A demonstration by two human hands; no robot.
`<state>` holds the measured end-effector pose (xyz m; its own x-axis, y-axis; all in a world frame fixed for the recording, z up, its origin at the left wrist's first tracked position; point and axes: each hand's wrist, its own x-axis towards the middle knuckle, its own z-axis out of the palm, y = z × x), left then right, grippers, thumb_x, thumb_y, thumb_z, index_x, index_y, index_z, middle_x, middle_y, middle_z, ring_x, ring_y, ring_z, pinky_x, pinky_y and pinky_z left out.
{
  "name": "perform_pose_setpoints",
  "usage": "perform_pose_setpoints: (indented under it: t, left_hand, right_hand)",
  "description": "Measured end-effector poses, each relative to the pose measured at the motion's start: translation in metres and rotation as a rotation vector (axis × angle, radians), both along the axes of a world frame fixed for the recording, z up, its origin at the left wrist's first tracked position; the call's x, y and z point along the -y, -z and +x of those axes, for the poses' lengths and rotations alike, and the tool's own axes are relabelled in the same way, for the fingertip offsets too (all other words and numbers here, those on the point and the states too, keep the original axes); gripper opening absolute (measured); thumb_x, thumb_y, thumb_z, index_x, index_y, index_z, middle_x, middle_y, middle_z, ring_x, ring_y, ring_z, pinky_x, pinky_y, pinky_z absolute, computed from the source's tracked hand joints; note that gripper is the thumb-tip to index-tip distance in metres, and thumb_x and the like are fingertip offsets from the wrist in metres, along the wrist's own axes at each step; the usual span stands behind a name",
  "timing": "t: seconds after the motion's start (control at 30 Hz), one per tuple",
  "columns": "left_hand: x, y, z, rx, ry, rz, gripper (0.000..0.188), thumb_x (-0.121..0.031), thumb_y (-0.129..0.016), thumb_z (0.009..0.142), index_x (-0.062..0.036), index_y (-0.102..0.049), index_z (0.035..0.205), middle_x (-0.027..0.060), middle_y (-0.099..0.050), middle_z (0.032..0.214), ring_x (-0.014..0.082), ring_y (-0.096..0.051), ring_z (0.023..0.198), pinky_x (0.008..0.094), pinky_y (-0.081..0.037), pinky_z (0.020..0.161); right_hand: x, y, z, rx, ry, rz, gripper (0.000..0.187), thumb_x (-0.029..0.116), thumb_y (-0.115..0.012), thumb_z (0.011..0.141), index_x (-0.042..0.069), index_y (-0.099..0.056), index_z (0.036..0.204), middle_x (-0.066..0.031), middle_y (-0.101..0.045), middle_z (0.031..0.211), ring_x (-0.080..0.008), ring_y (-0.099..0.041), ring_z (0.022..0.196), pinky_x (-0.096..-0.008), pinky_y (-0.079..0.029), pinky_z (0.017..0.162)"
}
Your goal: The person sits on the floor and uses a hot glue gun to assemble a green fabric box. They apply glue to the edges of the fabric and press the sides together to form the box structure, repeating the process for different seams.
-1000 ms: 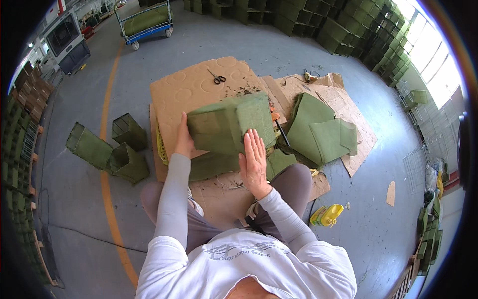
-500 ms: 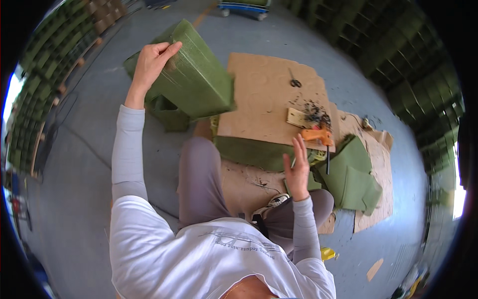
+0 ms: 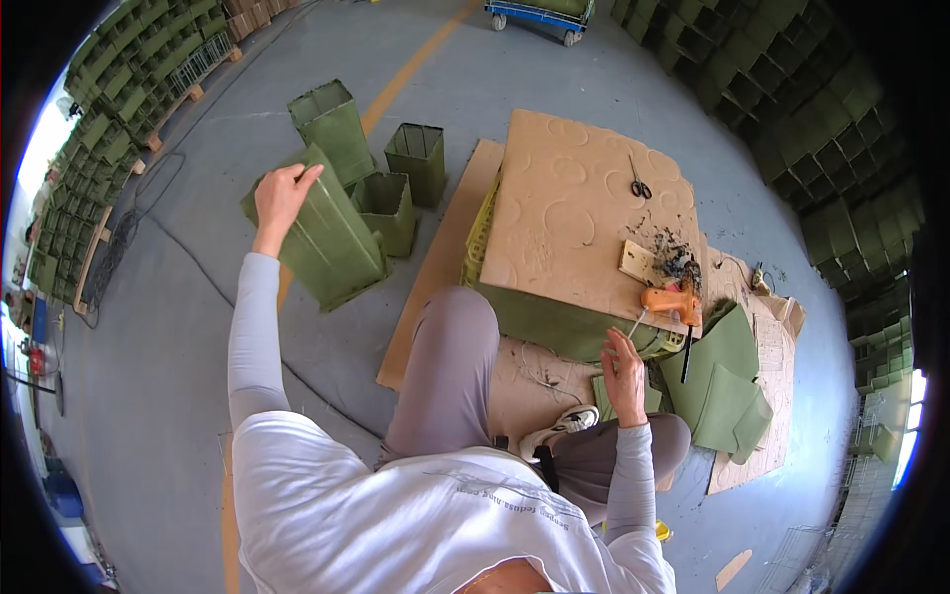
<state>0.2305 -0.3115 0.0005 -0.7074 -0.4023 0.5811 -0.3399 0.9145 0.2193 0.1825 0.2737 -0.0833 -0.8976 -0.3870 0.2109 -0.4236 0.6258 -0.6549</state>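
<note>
My left hand (image 3: pixel 284 206) grips the upper edge of a long green square-sided box (image 3: pixel 338 243), which tilts beside other green boxes. Those are a tall one (image 3: pixel 332 124), a shorter one (image 3: pixel 388 220) and another (image 3: pixel 420 158), all standing open-topped on the floor. Fingers apart and holding nothing, my right hand (image 3: pixel 623 374) hovers at the near edge of a cardboard sheet (image 3: pixel 554 213). Close by it, an orange glue gun (image 3: pixel 671 301) lies on that sheet, its black stick hanging past the edge. Scissors (image 3: pixel 639 186) and a small wooden block (image 3: pixel 636 259) lie farther back.
Under the sheet is a yellow crate (image 3: pixel 479 238) with green material. Flat green pieces (image 3: pixel 722 401) lie right of my knee on more cardboard. A dark cable (image 3: pixel 203 267) crosses the floor at left. Stacked green boxes (image 3: pixel 762 89) line the far right; a blue trolley (image 3: pixel 539 22) stands behind.
My left hand has carried the green box away from the cardboard sheet and down toward the standing boxes. The view has shifted left. My right hand stays open, its fingers slightly more bent.
</note>
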Motion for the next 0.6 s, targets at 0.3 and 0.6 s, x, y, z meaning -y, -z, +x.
perform_pose_setpoints:
  t: [0.3,0.6]
  left_hand:
    - [-0.014,0.035,-0.083,0.078,0.588,-0.190,0.015,-0.016,-0.065,0.082,-0.0018,-0.060,0.080,0.0093,-0.060,0.078,0.0288,-0.059,0.077,0.0389,-0.048,0.066]
    - [-0.004,0.030,-0.107,0.120,0.459,0.059,0.019,-0.017,-0.066,0.081,0.0008,-0.062,0.087,0.0138,-0.062,0.085,0.0355,-0.058,0.081,0.0429,-0.045,0.070]
  right_hand:
    - [0.009,0.024,-0.003,0.038,-0.056,0.109,0.036,0.000,-0.059,0.080,0.000,-0.054,0.116,-0.0170,-0.060,0.111,-0.0299,-0.063,0.092,-0.0368,-0.051,0.077]
    - [-0.002,0.028,0.004,0.111,-0.079,0.224,0.035,0.004,-0.063,0.079,0.002,-0.056,0.113,-0.0166,-0.063,0.097,-0.0348,-0.062,0.087,-0.0409,-0.049,0.075]
